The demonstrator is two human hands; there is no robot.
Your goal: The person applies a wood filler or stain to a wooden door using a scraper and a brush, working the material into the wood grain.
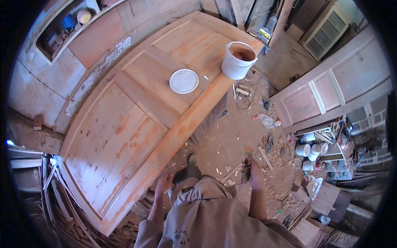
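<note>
My right hand hangs low over the floor, its fingers closed around what looks like a dark-handled putty knife; a brownish flat end shows beyond the fingers. Close to the door's near edge is my left hand, loosely open with nothing in it. The large wooden panelled door lies flat, with orange-brown filler smears over its left panel and near rail. On its far right end stands a white bucket with brown paste inside. A round white lid rests on the middle of the door.
Wood scraps and dust litter the floor to my right. Another panelled door leans at the right, above several white tubs by a shelf. A wall niche holds containers at upper left. Thin wood strips lie at lower left.
</note>
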